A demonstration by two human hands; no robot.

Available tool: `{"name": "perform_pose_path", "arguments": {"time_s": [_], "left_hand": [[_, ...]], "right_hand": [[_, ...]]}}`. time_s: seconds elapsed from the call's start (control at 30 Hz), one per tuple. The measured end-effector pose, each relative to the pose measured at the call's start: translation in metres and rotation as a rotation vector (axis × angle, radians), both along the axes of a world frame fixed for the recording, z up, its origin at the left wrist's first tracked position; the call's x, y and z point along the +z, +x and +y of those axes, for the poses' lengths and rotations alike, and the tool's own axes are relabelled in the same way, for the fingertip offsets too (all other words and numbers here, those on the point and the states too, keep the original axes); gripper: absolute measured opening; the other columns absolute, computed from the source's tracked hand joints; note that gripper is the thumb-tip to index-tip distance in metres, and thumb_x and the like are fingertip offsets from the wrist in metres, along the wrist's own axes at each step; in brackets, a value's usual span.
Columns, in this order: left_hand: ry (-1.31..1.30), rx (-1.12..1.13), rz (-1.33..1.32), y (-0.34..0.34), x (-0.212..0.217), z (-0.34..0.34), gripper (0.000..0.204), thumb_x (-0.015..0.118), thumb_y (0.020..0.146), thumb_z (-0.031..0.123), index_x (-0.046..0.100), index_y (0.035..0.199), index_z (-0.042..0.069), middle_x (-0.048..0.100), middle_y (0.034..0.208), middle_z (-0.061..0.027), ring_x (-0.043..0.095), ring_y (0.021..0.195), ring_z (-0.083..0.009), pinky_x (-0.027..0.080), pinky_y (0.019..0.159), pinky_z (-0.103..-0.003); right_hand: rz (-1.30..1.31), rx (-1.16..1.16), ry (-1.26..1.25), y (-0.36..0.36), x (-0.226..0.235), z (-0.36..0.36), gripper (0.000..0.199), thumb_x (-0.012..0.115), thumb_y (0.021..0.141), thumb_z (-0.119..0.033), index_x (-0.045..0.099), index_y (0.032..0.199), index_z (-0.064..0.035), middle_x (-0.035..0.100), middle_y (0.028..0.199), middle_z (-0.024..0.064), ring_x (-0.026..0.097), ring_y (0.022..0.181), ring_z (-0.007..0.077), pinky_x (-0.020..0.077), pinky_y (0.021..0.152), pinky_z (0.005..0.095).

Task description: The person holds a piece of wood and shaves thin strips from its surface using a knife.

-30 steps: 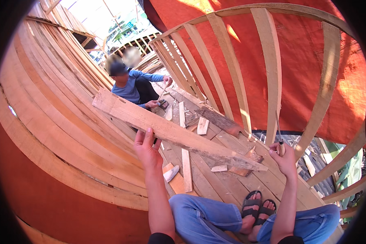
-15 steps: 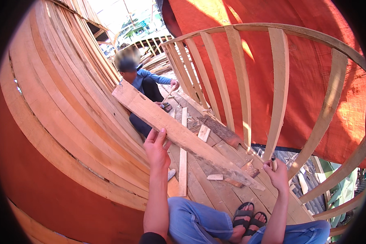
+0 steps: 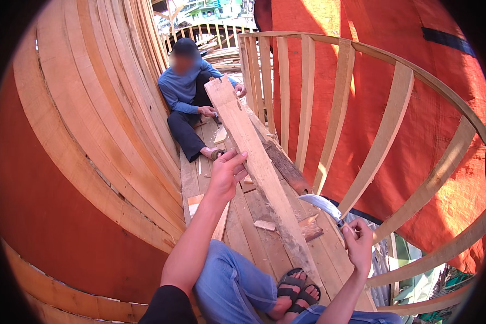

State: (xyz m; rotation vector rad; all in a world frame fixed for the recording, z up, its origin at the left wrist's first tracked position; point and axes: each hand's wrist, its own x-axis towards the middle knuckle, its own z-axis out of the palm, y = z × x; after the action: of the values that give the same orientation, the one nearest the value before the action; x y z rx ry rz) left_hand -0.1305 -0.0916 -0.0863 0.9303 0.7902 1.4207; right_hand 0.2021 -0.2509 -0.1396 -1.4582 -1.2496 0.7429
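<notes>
A long, rough-edged wooden plank (image 3: pixel 262 170) slants from the upper middle down toward my feet. My left hand (image 3: pixel 229 170) grips its left edge about midway, thumb on the upper face. In my right hand (image 3: pixel 358 243), fingers closed round the short handle, is a knife with a curved blade (image 3: pixel 321 203). The blade points up and left toward the plank, with a gap between them. The plank's lower end comes down close to my sandalled feet (image 3: pixel 297 291).
A person in a blue top (image 3: pixel 186 89) sits ahead by the curved plank wall (image 3: pixel 92 119), hands partly behind my plank. Right stands a slatted wooden railing (image 3: pixel 340 97) before a red-orange tarp (image 3: pixel 416 86). A dark timber piece (image 3: pixel 286 167) and wood scraps lie on the floorboards (image 3: pixel 243 221).
The plank has swung steeper, its far end moving right and its near end left. My right hand has turned, bringing the knife's blade into sight. The person ahead sits more upright.
</notes>
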Motion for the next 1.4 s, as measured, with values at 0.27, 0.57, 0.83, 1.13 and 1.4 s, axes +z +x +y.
{"name": "perform_pose_path", "arguments": {"time_s": [0.27, 0.57, 0.83, 1.13, 1.4], "left_hand": [[0.025, -0.041, -0.015, 0.005, 0.011, -0.007, 0.028, 0.066, 0.089, 0.015, 0.064, 0.114, 0.005, 0.068, 0.103, -0.002, 0.065, 0.089, -0.0115, 0.05, 0.077, -0.027], [0.18, -0.091, 0.076, 0.017, 0.021, -0.02, 0.035, 0.068, 0.089, 0.016, 0.062, 0.119, 0.0, 0.068, 0.108, -0.0057, 0.065, 0.095, -0.013, 0.055, 0.08, -0.03], [0.286, -0.148, 0.125, 0.022, 0.029, -0.032, 0.033, 0.068, 0.09, 0.014, 0.062, 0.118, -0.003, 0.068, 0.107, -0.0079, 0.066, 0.092, -0.0124, 0.056, 0.079, -0.028], [0.325, -0.178, 0.105, 0.026, 0.035, -0.036, 0.035, 0.067, 0.091, 0.011, 0.06, 0.121, -0.004, 0.069, 0.107, -0.0103, 0.067, 0.092, -0.0139, 0.056, 0.079, -0.028], [0.384, -0.161, 0.182, 0.021, 0.027, -0.032, 0.035, 0.065, 0.092, 0.011, 0.059, 0.123, -0.004, 0.069, 0.106, -0.0115, 0.067, 0.092, -0.0143, 0.057, 0.079, -0.028]], "right_hand": [[0.031, 0.059, 0.228, -0.04, 0.014, 0.012, 0.018, 0.063, 0.094, -0.016, 0.048, 0.089, -0.0063, 0.048, 0.071, -0.0028, 0.042, 0.054, 0.0008, 0.0298, 0.044, 0.0173], [-0.078, 0.073, 0.519, -0.109, 0.124, 0.054, 0.023, 0.067, 0.09, -0.012, 0.046, 0.088, -0.0024, 0.055, 0.066, 0.0039, 0.046, 0.057, 0.0071, 0.0354, 0.051, 0.0242], [-0.199, 0.037, 0.616, -0.123, 0.173, 0.062, 0.024, 0.068, 0.088, -0.011, 0.047, 0.085, -0.0021, 0.055, 0.063, 0.0069, 0.052, 0.055, 0.0116, 0.0403, 0.051, 0.029], [-0.284, 0.027, 0.651, -0.13, 0.172, 0.066, 0.027, 0.069, 0.087, -0.011, 0.044, 0.082, -0.0021, 0.053, 0.063, 0.0121, 0.055, 0.053, 0.0207, 0.0424, 0.051, 0.0328], [-0.347, 0.035, 0.656, -0.135, 0.164, 0.056, 0.029, 0.07, 0.086, -0.011, 0.044, 0.082, -0.0011, 0.053, 0.064, 0.0146, 0.057, 0.053, 0.0263, 0.0427, 0.049, 0.0356]]}}
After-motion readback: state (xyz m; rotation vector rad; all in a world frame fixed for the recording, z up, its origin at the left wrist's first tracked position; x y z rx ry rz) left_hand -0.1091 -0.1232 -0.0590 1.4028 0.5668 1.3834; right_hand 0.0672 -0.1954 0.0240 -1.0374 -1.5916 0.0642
